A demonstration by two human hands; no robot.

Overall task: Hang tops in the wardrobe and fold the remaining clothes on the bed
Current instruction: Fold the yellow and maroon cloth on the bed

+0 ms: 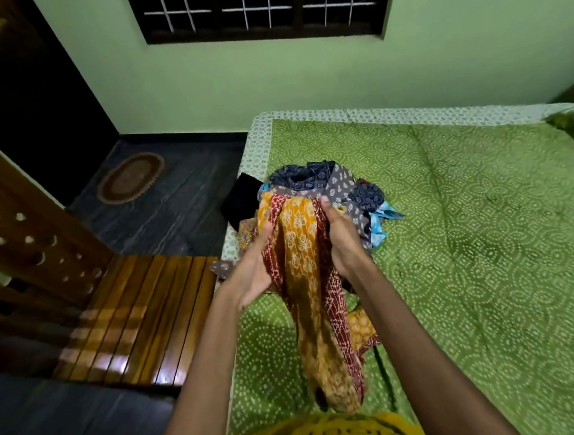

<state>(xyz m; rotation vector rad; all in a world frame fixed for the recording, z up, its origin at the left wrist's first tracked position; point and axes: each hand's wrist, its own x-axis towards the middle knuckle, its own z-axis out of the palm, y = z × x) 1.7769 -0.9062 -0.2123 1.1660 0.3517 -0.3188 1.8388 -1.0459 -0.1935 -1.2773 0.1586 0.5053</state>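
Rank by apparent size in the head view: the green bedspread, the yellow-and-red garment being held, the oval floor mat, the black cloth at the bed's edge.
1. green bedspread
2. yellow-and-red garment, though it hangs nearest the camera
3. oval floor mat and black cloth: look alike, not ranked; the cloth is partly hidden.

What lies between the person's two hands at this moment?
In the head view, the yellow and red printed garment hangs between the left hand and right hand, both gripping it.

Home bedroom, bed (486, 236) with green patterned cover, barred window (262, 10), floor mat (130, 177)
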